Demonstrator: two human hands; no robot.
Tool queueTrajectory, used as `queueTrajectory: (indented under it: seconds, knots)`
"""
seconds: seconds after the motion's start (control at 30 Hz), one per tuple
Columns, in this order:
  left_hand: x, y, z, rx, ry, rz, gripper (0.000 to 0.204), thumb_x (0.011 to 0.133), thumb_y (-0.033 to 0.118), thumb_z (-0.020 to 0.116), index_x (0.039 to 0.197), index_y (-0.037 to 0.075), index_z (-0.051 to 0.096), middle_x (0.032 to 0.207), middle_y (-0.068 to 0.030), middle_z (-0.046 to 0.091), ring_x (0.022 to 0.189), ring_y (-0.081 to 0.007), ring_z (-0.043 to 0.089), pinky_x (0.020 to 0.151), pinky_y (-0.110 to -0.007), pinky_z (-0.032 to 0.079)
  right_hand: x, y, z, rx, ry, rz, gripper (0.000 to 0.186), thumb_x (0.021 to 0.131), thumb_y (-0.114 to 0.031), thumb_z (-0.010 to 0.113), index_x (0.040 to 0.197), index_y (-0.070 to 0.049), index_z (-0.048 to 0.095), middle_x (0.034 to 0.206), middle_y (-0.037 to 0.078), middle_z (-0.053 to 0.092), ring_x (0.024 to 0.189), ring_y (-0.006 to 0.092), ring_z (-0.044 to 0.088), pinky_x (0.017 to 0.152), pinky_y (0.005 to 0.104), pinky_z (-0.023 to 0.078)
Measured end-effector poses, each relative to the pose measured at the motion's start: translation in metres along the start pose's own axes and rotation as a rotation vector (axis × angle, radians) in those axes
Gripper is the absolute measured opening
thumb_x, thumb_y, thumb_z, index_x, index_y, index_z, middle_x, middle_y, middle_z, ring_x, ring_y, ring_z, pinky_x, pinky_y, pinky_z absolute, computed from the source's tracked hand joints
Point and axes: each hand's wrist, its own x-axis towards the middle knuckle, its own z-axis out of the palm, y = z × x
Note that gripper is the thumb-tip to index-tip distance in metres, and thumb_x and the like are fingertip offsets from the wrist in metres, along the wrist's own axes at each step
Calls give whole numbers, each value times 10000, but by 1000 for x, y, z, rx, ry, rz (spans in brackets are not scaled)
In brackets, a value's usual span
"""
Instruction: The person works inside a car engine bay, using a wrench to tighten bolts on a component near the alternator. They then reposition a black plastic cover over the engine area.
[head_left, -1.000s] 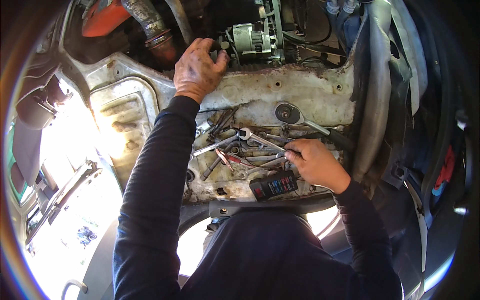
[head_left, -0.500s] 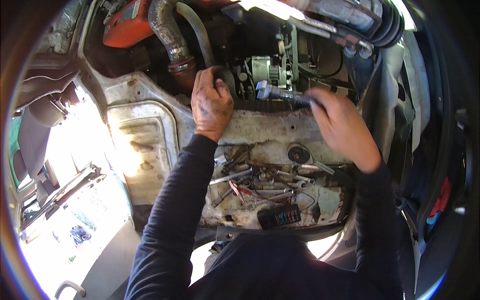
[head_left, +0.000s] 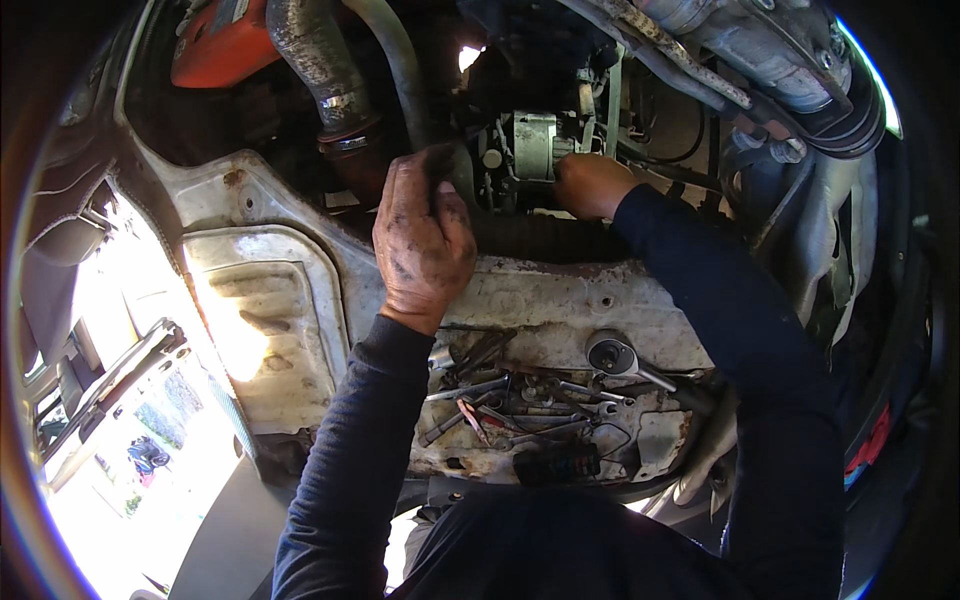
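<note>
My left hand [head_left: 422, 245], smudged with grime, is at the front lip of the engine bay, fingers closed round something dark I cannot make out, below a grey hose [head_left: 395, 70]. My right hand [head_left: 592, 185] reaches in against the silver finned alternator [head_left: 532, 145], fingers curled and partly hidden; any tool in it is out of sight. Below both hands, several spanners and pliers lie on the stained pale metal panel [head_left: 540, 300], with a large ratchet [head_left: 610, 355] and a dark box [head_left: 555, 462] among them.
A red component [head_left: 220, 45] and a corroded pipe [head_left: 310, 60] are at the upper left. Metal pipes and a ribbed boot [head_left: 840, 130] crowd the upper right. A bright opening with trim [head_left: 110, 390] is at the left. My dark-sleeved forearms cross the panel.
My right hand rose from the tool pile carrying a wrench-like tool, then moved into the bay beside the alternator, where that tool is hidden. My left hand stayed by the hoses; the view shifted.
</note>
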Motion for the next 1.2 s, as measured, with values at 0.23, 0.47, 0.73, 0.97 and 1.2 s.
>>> queueTrajectory:
  seconds: [0.23, 0.47, 0.73, 0.97, 1.2]
  knots:
    - [3, 3, 1, 27, -12, 17, 293, 905, 42, 544, 1182, 16, 638, 1035, -172, 647, 926, -363, 671, 833, -414, 545, 5, 5, 9, 64, -95, 1, 340, 965, -296, 613, 1020, 28, 703, 1008, 274, 712, 991, 435, 693, 877, 501, 550]
    - [-1, -6, 5, 220, -163, -48, 263, 897, 126, 628, 1144, 38, 658, 1049, -164, 674, 950, -380, 678, 838, -456, 549, -2, -3, 1, 20, 10, 49, 333, 943, -301, 619, 919, 5, 748, 1004, 219, 748, 968, 386, 726, 850, 467, 569]
    - [37, -45, 62, 500, -705, 330, 482, 899, 294, 687, 1286, 32, 570, 1231, -214, 612, 1186, -396, 599, 993, -463, 507, -10, -13, -10, -142, 7, 4, 254, 918, -244, 624, 1014, -50, 756, 1034, 171, 760, 972, 336, 738, 820, 458, 584]
    - [65, -66, 111, 691, -930, 250, 1052, 795, 483, 801, 1571, 15, 266, 1522, -280, 416, 1407, -433, 437, 1134, -516, 409, -4, -2, -10, -15, 52, 60, 244, 822, -181, 686, 1011, -38, 743, 1005, 210, 747, 984, 365, 731, 860, 464, 577]
    - [61, -55, 133, 706, -880, 253, 1240, 732, 526, 863, 1631, 66, 143, 1580, -325, 323, 1430, -451, 412, 1149, -560, 385, -11, 10, -13, -203, 146, -55, 213, 797, -145, 705, 988, -63, 753, 964, 179, 752, 973, 350, 738, 841, 470, 580]
